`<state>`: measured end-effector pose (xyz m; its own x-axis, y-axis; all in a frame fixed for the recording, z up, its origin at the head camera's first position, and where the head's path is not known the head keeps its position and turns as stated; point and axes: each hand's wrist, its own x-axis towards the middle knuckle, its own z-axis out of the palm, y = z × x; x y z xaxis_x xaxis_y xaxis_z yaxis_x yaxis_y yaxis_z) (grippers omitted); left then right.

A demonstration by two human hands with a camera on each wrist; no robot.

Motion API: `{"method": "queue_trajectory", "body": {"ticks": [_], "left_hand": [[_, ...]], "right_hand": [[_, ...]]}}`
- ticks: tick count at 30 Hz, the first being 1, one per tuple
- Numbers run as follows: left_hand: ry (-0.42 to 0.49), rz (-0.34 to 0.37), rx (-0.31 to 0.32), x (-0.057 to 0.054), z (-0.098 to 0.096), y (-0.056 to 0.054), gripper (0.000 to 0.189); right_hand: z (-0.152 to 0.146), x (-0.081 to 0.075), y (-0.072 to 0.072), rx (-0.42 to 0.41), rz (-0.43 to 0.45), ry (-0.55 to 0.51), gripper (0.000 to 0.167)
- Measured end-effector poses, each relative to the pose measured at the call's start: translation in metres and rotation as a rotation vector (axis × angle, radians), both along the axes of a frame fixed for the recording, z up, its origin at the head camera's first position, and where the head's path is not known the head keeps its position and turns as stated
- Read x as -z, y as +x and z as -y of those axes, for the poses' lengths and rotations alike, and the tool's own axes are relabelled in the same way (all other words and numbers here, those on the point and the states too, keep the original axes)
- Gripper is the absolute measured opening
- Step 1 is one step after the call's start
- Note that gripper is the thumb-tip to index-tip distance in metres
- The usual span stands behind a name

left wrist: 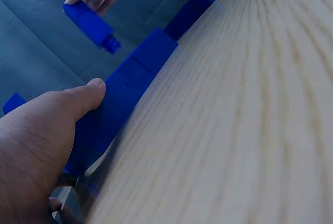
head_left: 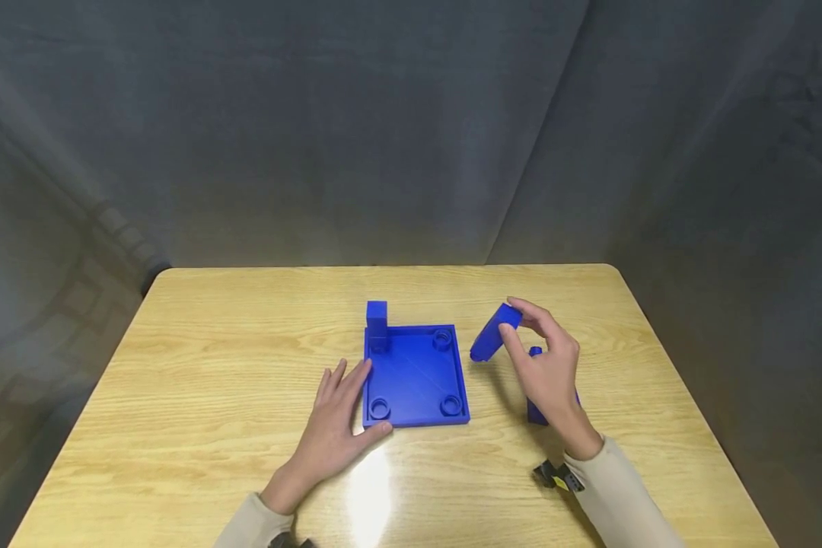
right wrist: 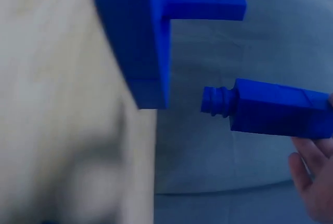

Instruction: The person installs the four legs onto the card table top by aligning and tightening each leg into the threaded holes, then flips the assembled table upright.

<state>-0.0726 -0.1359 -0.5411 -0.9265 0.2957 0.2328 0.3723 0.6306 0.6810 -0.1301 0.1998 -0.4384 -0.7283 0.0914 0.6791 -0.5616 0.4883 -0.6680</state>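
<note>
A blue square base [head_left: 414,380] with a raised rim lies on the table, with round sockets at three corners. An upright blue square post [head_left: 377,323] stands in its far left corner. My left hand [head_left: 339,426] rests at the base's near left corner, fingers spread and fairly straight along the left side, thumb on the near edge. Between thumb and fingertips, my right hand [head_left: 548,365] pinches a second blue post [right wrist: 283,108] in the air, right of the base. That post is tilted, its threaded end pointing down toward the base.
Another blue post [head_left: 536,413] lies on the table beneath my right hand, partly hidden by it. The wooden table [head_left: 246,327] has rounded far corners. Dark grey curtains [head_left: 356,152] hang behind it and at both sides.
</note>
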Motion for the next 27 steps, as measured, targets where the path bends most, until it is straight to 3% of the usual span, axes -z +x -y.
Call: {"method": "queue_trajectory", "body": {"ticks": [6,17,27], "left_hand": [[-0.005,-0.009,0.002,0.0,0.0,0.0,0.103],[-0.006,0.005,-0.003,0.0,0.001,-0.001,0.104],[-0.016,0.001,0.001,-0.002,0.001,-0.001,0.104]], "right_hand": [[0.014,-0.008,-0.015,-0.035,0.035,-0.049,0.041],[0.037,-0.009,-0.042,-0.07,0.118,-0.029,0.043],[0.043,-0.005,-0.044,-0.113,0.216,0.005,0.036]]}}
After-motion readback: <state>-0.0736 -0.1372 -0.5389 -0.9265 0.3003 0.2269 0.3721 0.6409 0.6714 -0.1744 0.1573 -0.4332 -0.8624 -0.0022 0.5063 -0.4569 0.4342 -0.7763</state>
